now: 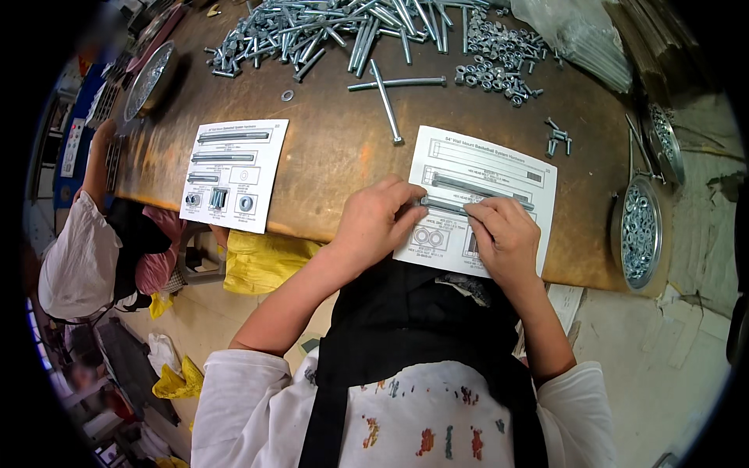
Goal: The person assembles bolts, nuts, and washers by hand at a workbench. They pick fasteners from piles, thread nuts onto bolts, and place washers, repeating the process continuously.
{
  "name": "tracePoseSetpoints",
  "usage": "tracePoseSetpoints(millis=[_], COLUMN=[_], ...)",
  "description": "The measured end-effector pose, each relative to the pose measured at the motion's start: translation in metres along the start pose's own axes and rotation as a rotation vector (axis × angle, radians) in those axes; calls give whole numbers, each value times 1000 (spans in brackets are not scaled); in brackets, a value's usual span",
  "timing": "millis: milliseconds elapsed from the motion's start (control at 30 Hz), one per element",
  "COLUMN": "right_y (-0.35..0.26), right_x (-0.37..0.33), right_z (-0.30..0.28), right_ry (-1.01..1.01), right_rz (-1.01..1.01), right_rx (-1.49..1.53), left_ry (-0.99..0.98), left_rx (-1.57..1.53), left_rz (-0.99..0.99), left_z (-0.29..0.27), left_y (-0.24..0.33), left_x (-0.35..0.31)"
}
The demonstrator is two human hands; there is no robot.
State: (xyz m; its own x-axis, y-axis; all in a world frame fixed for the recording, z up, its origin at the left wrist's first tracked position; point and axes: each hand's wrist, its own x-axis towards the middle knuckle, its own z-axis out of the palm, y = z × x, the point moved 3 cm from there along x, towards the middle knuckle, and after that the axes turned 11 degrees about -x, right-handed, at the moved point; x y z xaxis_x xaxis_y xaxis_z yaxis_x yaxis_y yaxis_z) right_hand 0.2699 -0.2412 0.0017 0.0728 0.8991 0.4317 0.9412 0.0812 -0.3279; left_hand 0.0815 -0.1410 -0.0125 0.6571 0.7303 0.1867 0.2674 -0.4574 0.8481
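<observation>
Both my hands are over a white printed sheet (542, 234) near the table's front edge. Between them a silver hex bolt (446, 205) lies across the sheet: my left hand (374, 218) pinches its left end, and the fingertips of my right hand (505, 238) close on its other end. Just above it on the sheet rests a longer bolt (477, 187). To the left, a second printed sheet (269, 168) overhangs the edge, bearing several bolts, a small bundle of short bolts (219, 198), nuts and a washer (246, 203).
At the back lies a heap of long bolts (312, 31), with loose nuts (499, 66) beside it. Two bolts cross mid-table; short bolts (556, 140) lie farther right. Metal bowls (641, 234) of small hardware stand at the right. Another person's arm (97, 160) rests at the left edge.
</observation>
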Motion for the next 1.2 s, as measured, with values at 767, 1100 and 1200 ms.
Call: tracePoseSetpoints(millis=[767, 1100, 1200], right_y=[111, 394, 388], right_x=[13, 62, 96], right_z=[-70, -114, -83], right_ry=[-61, -383, -429], right_rz=[292, 912, 777], right_rx=[-83, -677, -443], left_ry=[-78, 290, 347], left_rx=[-190, -571, -533], left_rz=[-177, -339, -461], left_z=[-8, -14, -26], left_y=[-10, -49, -44], left_x=[40, 40, 31])
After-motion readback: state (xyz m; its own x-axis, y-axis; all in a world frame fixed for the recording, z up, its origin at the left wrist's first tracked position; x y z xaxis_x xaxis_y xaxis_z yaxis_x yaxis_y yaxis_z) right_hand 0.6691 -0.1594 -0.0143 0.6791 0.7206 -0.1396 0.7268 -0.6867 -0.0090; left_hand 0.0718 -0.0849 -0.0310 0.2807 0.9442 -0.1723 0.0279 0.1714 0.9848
